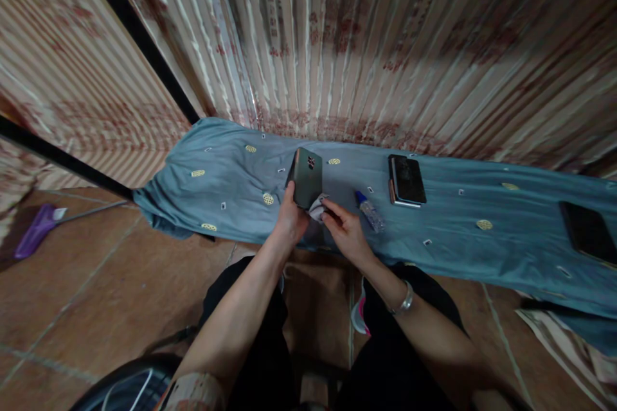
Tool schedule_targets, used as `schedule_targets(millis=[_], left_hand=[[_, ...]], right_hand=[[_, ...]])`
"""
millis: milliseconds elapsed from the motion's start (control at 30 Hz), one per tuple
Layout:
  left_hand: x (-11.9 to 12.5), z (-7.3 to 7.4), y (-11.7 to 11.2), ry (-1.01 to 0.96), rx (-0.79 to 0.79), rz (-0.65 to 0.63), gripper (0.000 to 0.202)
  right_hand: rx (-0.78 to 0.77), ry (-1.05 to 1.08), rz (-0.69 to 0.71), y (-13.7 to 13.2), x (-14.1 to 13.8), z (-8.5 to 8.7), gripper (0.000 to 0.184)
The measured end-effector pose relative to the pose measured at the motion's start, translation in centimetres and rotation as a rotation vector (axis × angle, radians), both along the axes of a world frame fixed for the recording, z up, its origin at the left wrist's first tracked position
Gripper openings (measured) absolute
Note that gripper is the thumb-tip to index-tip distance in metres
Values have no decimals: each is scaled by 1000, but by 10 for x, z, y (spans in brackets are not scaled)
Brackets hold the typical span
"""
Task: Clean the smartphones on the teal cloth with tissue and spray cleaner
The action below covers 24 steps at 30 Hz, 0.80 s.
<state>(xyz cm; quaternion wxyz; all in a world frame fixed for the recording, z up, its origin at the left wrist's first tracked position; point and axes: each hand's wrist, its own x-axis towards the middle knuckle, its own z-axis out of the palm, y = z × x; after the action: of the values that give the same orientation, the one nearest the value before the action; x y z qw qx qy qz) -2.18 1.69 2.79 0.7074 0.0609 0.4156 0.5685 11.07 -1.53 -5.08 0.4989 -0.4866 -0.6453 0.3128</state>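
Note:
My left hand (290,215) is closed around the lower left side of a dark green smartphone (307,183), holding it tilted with its camera side facing up. A small crumpled grey cloth (318,207) is pinched in my right hand (346,230), touching the phone's bottom right corner. Just right of my right hand, a clear spray bottle (371,212) with a blue top lies on its side. Farther right, a stack of phones (407,180) rests on the blue cover, the top one black and glossy.
A blue patterned cloth (241,186) covers the long narrow surface before me. Another dark phone (588,231) lies at its right end. Striped curtains (308,45) hang behind. Black poles (139,38) stand at left. A purple broom (36,231) lies on the tiled floor.

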Motion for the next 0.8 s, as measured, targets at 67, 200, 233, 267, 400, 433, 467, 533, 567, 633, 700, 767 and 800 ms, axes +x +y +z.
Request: schedule_targets(millis=[67,200,233,267,400,433,467,533,567,633,700,767,800], left_hand=[[-2,0,0,-4,2,-2,40],[-2,1,-2,-4,3,-38,46],[-2,1,-3,-13,3,-49,48],[-1,2,-3,-22,1,-58,50],[5,3,-4,-24,-33,-51,49],[6,2,-4,-22,-49,-46,47],[8,2,-5,-23,-67,-45,46],[10,1,-6,-36,-101,-56,43],[12,1,-7,-42,-117,-63,42],[14,1,-8,-42,-133,-58,42],[16,3,-9,-37,-128,-44,43],[18,6,-10,-46,-110,-34,42],[19,6,-11,-57,-102,-35,41]], right_hand=[[46,-80,24,-2,0,2,39],[200,-350,36,-1,4,8,37],[237,-416,28,-1,6,10,37],[270,-471,19,0,7,12,36],[367,-561,16,-1,6,15,37],[385,-561,20,-2,5,15,38],[402,-556,25,-3,3,15,38],[433,-535,36,-4,0,14,41],[443,-520,39,-5,-2,14,42],[445,-496,43,-4,-4,15,44],[429,-489,41,-2,-4,17,46],[402,-495,39,3,-1,18,47],[385,-501,36,5,1,19,47]])
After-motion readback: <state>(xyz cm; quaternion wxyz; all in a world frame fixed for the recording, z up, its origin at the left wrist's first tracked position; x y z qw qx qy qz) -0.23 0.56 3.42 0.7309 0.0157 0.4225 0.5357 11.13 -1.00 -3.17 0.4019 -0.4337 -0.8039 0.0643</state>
